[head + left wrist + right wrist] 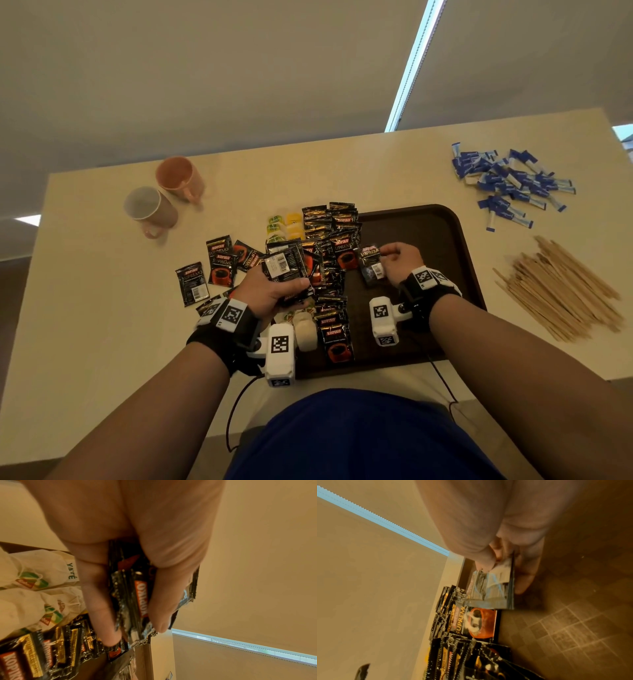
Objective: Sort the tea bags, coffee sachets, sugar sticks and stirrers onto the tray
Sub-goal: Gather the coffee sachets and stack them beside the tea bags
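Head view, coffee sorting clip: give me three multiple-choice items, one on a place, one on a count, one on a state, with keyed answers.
1. Where do the wooden stirrers lie?
A. On the table, right of the tray
B. On the tray
C. In a mug

2. How many mugs stand on the table?
A. One
B. Two
C. Four

3. What is the right hand doing?
A. Lying flat and empty
B. Gripping a mug
C. Pinching one coffee sachet over the tray

Answers: 1 A, the pile sits on bare tabletop past the tray's right rim. 2 B, two mugs stand far left. 3 C, fingertips grip the sachet's edge.

An office pantry, likely — 2 mugs (164, 195), roller blinds (239, 68) behind a plain beige counter (342, 164).
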Demonstrator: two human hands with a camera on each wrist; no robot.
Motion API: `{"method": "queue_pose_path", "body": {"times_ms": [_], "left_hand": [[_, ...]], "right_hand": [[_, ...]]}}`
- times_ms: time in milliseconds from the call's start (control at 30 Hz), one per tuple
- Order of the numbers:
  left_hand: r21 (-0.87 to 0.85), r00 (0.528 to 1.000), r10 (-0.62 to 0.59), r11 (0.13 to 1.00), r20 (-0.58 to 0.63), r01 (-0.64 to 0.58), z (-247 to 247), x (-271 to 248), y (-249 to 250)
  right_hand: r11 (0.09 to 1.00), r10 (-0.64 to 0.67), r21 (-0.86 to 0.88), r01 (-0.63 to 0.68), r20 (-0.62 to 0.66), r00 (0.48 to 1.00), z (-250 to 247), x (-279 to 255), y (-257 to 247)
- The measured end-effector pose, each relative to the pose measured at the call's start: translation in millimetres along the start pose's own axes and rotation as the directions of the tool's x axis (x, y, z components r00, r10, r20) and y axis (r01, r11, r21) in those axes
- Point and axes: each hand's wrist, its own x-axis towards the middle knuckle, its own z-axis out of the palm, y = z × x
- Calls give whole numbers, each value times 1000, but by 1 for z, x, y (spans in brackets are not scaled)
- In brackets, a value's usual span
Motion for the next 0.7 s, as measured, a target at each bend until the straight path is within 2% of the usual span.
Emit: {"method": "queue_pose_path", "body": {"times_ms": [133,267,367,467,600,700], "left_hand": [[5,1000,-1,1000,-8,1,2,0,0],[9,1000,0,1000,-2,0,3,-2,3],[9,1000,-2,1000,-1,2,3,-3,4],[6,1000,0,1000,2,-1,3,-4,4],[10,1000,3,1000,-6,-3,4,-6,6],[7,1000,-2,1000,-5,2,4,-7,7]], "right_hand": [[999,5,-32,-4,50,999,-2,-4,-5],[998,43,30,-48,132,990,-2,-8,-12],[1000,-17,11,15,217,976,-2,-12,-11],[999,-33,-23,40,241,970,2,-14,-10],[982,38,175,-74,202,979,6,-16,-14],[970,61,222,-103,188,980,3,-15,-14]]}}
